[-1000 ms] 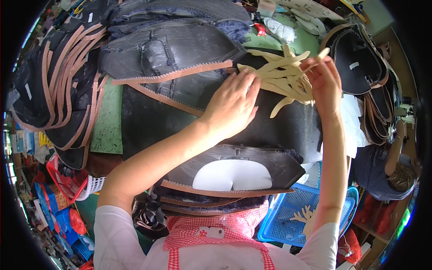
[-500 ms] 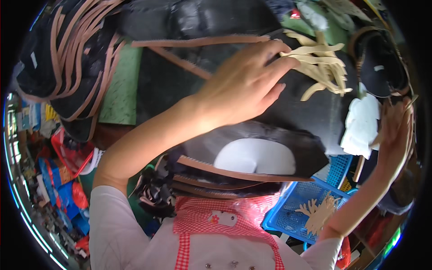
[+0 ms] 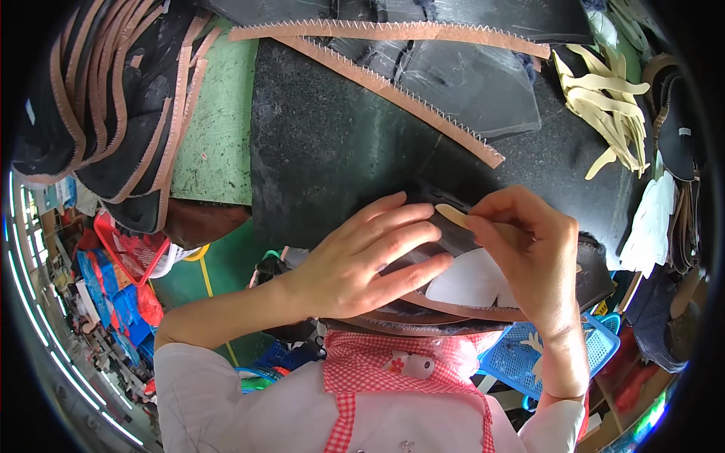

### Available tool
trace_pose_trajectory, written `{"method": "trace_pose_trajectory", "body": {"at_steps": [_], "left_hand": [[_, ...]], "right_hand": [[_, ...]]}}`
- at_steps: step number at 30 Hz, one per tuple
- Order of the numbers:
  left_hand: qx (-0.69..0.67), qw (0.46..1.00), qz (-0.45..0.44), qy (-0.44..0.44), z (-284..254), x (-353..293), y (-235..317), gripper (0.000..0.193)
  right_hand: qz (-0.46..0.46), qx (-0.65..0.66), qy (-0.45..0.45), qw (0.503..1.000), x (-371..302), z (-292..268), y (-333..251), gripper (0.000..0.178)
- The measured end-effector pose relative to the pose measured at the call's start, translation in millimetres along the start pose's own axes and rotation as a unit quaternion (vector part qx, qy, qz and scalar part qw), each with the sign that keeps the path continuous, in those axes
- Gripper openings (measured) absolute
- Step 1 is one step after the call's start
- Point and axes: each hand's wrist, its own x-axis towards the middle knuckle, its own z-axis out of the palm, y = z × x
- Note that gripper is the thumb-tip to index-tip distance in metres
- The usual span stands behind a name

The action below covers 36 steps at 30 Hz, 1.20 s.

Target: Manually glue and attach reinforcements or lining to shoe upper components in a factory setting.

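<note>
Close in front of me lies a stack of black leather-like pieces with brown stitched edging (image 3: 423, 323). A white rounded piece (image 3: 461, 283) rests on top, partly covered by my right hand. My left hand (image 3: 370, 260) lies across the top piece, fingers stretched and spread. Between thumb and fingers, my right hand (image 3: 532, 257) pinches a small cream strip (image 3: 451, 216), its tip pointing toward the left fingertips over the piece's far edge. Further off to the right is a loose pile of cream strips (image 3: 608, 106).
Large black pieces with zigzag-stitched brown edging (image 3: 393, 83) lie on the dark work surface (image 3: 325, 143). More edged pieces (image 3: 113, 98) hang in layers at left. White cut pieces (image 3: 651, 219) sit at right. A blue basket (image 3: 596, 343) stands below, a red basket (image 3: 132, 245) lower left.
My left hand has come back from the cream pile to the near stack. My right hand has moved in from the far right and now pinches a cream strip.
</note>
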Motion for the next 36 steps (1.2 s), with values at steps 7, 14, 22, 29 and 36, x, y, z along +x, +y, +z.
{"method": "trace_pose_trajectory", "body": {"at_steps": [7, 14, 22, 29, 36], "left_hand": [[0.023, 0.998, -0.007, -0.063, -7.9, 6.1, 1.3, 0.048], [0.108, 0.990, -0.010, -0.085, -7.9, 14.0, 7.2, 0.061], [0.128, 0.980, -0.078, -0.133, -13.0, 48.8, 32.1, 0.066], [0.073, 0.976, 0.016, -0.206, 31.6, 76.4, 59.4, 0.078], [0.030, 0.974, 0.005, -0.223, 32.9, 80.8, 57.6, 0.065]], "right_hand": [[-0.052, -0.136, 0.043, 0.988, 0.7, 3.9, 0.1, 0.017], [0.023, -0.163, 0.089, 0.982, -42.8, -42.1, 3.2, 0.018], [0.016, -0.136, 0.113, 0.984, -25.3, -46.6, 28.5, 0.017], [0.079, -0.082, 0.156, 0.981, -53.6, -83.9, 50.7, 0.021], [0.158, 0.039, 0.203, 0.966, -47.8, -89.4, 56.8, 0.009]]}}
